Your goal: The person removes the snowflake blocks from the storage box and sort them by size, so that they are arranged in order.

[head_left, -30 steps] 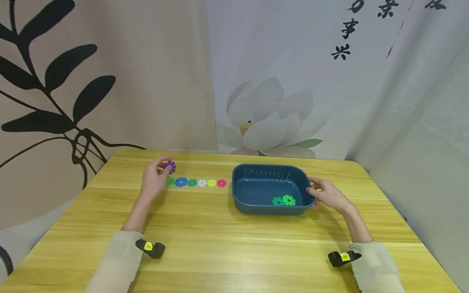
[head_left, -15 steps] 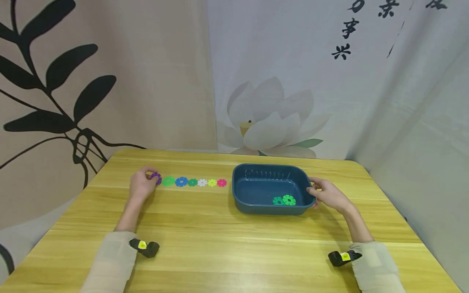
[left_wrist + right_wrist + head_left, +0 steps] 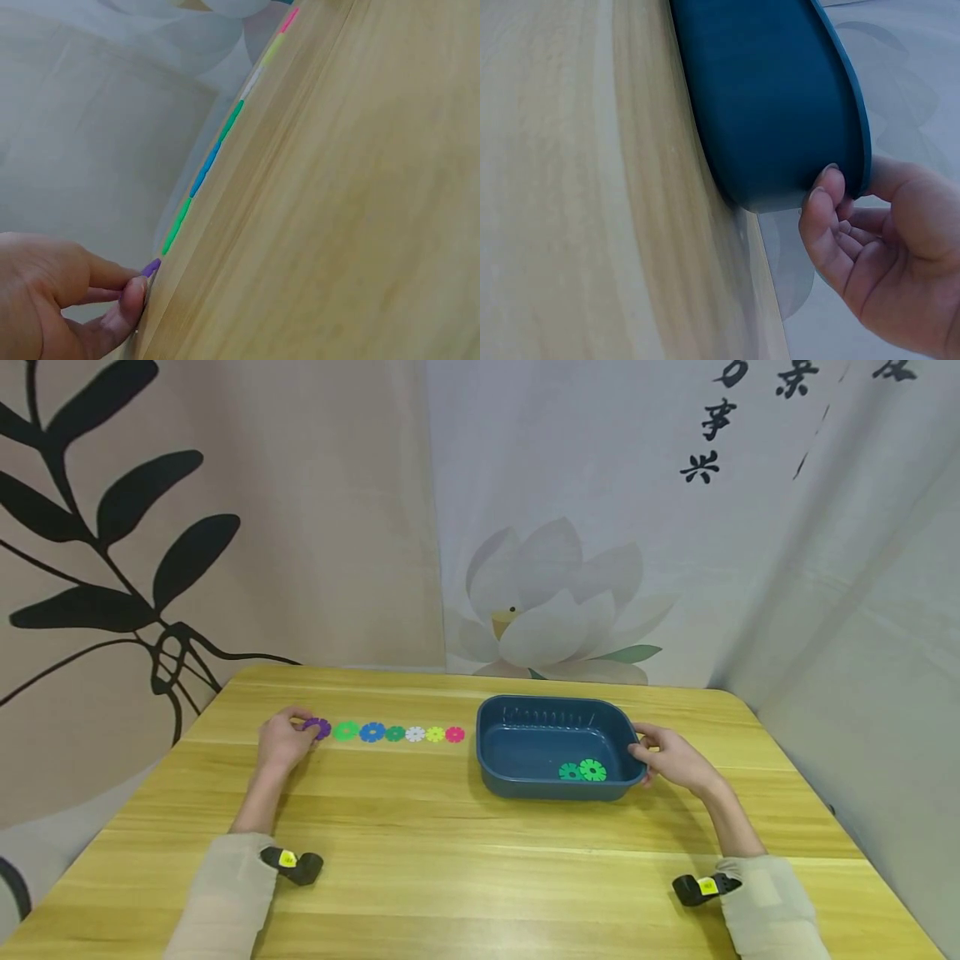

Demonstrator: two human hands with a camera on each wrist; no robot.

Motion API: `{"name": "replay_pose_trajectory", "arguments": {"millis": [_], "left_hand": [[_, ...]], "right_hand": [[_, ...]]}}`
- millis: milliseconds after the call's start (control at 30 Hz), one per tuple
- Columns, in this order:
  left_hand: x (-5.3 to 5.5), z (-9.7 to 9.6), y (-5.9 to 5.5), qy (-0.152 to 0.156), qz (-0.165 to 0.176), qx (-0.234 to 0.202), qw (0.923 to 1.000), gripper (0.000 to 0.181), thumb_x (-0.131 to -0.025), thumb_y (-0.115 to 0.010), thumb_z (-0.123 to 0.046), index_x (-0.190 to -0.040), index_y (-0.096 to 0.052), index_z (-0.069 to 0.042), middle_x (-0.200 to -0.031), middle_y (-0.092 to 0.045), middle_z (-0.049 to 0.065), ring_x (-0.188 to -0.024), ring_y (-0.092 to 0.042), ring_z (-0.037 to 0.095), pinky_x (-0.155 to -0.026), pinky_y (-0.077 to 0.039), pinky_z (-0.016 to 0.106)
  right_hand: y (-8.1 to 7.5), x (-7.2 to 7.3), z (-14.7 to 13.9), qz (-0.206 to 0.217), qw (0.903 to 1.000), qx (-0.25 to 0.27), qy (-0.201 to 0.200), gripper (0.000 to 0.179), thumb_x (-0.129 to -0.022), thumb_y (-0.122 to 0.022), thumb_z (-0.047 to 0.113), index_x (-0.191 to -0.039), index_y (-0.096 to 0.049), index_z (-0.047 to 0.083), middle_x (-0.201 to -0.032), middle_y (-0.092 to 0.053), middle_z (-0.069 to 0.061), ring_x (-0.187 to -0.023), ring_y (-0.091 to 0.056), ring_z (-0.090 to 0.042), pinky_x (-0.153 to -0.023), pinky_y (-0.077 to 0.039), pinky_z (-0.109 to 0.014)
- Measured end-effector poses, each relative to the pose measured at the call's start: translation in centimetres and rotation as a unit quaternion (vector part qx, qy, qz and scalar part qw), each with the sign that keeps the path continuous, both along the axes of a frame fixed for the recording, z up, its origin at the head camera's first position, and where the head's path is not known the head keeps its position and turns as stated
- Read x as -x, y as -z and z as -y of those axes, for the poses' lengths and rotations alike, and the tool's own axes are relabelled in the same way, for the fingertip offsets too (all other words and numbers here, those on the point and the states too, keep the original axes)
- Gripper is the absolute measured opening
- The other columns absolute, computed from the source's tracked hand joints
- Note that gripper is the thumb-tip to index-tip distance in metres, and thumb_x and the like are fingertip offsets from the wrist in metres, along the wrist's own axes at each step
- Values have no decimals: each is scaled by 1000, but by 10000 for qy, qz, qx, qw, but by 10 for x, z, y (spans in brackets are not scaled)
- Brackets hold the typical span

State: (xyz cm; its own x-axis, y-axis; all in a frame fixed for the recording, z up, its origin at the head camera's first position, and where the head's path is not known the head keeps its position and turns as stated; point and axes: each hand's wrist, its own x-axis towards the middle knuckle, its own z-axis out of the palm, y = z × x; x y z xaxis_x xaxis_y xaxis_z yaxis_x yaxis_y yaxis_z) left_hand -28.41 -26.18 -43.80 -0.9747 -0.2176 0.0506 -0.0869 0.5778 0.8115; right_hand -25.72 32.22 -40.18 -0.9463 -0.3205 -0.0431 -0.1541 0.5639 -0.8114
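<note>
Left hand (image 3: pixel 283 745) at left of centre in the head view, fingertips pinching the purple disc (image 3: pixel 318 727) at the end of the coloured row (image 3: pixel 397 733) on the tabletop (image 3: pixel 465 860). Right hand (image 3: pixel 671 760) at right of centre, fingers curled round the rim of the blue basin (image 3: pixel 517 752) — two green discs (image 3: pixel 582 770) inside. Likely light, stiff, thin plastic, a little slippery — best pinched by the notched edge.

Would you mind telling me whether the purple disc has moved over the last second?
Yes. The purple disc has come down and to the left, from above the row's left end to the table beside the light green disc, with the left hand.
</note>
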Motion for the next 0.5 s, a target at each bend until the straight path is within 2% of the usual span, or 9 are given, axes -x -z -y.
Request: {"name": "replay_pose_trajectory", "arguments": {"millis": [267,500], "left_hand": [[1,1,-1,74,110,-161,9998,36,-100,-58,-2,-129,-50,18,-104,-60,27,-67,-63,9,-63,-57,22],[1,1,-2,103,90,-182,9997,39,-99,-58,-2,-130,-50,19,-108,-59,30,-69,-65,10,-63,-57,21]], "right_hand": [[1,0,-1,-1,10000,-16,-5,59,-105,-53,9,-151,-25,-16,-90,-59,-18,-61,-66,-33,-65,-58,-37],[1,0,-1,22,10000,16,13,59,-105,-53,9,-150,-25,-16,-91,-59,-18,-62,-67,-33,-65,-59,-38]]}}
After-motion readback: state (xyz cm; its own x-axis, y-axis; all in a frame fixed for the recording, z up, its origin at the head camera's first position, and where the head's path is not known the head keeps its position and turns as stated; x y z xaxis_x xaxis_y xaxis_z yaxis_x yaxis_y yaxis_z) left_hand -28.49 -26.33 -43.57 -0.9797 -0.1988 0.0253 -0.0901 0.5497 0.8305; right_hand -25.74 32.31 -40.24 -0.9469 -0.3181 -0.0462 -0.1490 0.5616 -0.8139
